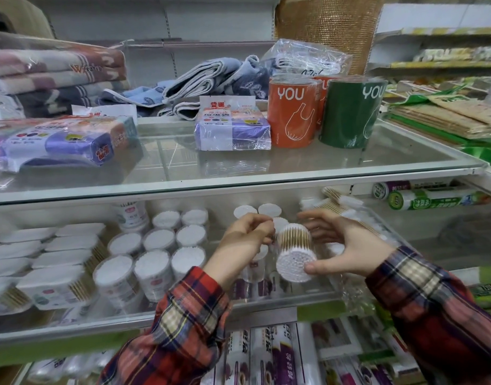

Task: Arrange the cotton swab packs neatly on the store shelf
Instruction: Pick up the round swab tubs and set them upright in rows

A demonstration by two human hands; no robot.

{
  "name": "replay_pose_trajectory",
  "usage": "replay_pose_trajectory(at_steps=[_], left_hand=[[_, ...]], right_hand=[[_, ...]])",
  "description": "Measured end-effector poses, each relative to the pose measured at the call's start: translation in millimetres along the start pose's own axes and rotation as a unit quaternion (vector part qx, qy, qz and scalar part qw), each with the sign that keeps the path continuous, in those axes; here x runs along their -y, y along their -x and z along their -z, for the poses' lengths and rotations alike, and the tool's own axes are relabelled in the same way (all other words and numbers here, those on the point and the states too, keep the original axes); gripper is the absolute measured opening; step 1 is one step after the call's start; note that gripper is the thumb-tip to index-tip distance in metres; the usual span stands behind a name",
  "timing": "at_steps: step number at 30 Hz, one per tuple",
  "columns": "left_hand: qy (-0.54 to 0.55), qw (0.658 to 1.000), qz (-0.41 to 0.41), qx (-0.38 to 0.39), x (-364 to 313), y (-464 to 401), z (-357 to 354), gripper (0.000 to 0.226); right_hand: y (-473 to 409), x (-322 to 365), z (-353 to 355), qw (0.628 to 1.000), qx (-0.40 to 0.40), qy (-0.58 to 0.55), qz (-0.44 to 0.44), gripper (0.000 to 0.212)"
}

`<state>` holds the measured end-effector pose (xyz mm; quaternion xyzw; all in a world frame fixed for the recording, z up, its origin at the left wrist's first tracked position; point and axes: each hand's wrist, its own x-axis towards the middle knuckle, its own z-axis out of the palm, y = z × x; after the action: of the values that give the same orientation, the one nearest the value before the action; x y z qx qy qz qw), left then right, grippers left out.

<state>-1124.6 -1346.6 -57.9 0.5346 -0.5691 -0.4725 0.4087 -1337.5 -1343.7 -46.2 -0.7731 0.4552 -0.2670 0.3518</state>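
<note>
Lying tilted on its side over the middle glass shelf (266, 304), a round cotton swab pack (294, 252) shows its white tips toward the camera and its wooden sticks behind. The right hand (347, 245) holds it, thumb on the near end and fingers (316, 220) spread wide over the far side. Just left of that grip, the left hand (247, 232) is curled with fingers bunched narrow; whether they pinch anything cannot be told. Behind both hands stand more round tubs (269, 209), and further left a block of upright tubs (161, 240) fills the shelf, then flat boxed swab packs (58, 262). Right of the right hand lies a loose bagged bundle of swabs (341, 202), with green rolls (433, 200) beyond. Above, an upper glass shelf (322, 173) carries orange (290, 115) and green canisters (349, 115).
</note>
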Motion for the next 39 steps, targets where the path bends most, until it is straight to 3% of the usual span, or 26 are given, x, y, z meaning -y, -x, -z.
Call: replay_pose_trajectory(at_steps=[6, 17, 21, 25, 27, 33, 39], left_hand=[[0.01, 0.995, 0.047, 0.09, -6, 21, 2, 0.035], [0.006, 0.995, 0.021, 0.097, 14, 30, 0, 0.086], [-0.022, 0.996, -0.013, 0.081, 18, 32, 1, 0.081], [-0.076, 0.992, -0.083, 0.05, 19, 36, 1, 0.078], [-0.125, 0.983, -0.133, 0.033, 19, 41, -2, 0.074], [-0.189, 0.96, -0.206, -0.015, 27, 45, -10, 0.068], [-0.16, 0.971, -0.176, -0.01, 34, 46, -8, 0.07]], right_hand=[[6, 2, -15, 0.997, -0.036, -0.051, 0.036, 0.088], [12, -8, -44, 0.994, -0.07, -0.062, 0.051, 0.088], [11, -12, -43, 0.992, -0.062, -0.096, 0.047, 0.088], [6, -9, -43, 0.95, -0.168, -0.264, -0.01, 0.056], [4, -4, -44, 0.935, -0.181, -0.299, -0.058, 0.046], [1, -2, -54, 0.947, -0.121, -0.27, -0.122, 0.048], [1, -6, -52, 0.931, -0.109, -0.327, -0.119, 0.052]])
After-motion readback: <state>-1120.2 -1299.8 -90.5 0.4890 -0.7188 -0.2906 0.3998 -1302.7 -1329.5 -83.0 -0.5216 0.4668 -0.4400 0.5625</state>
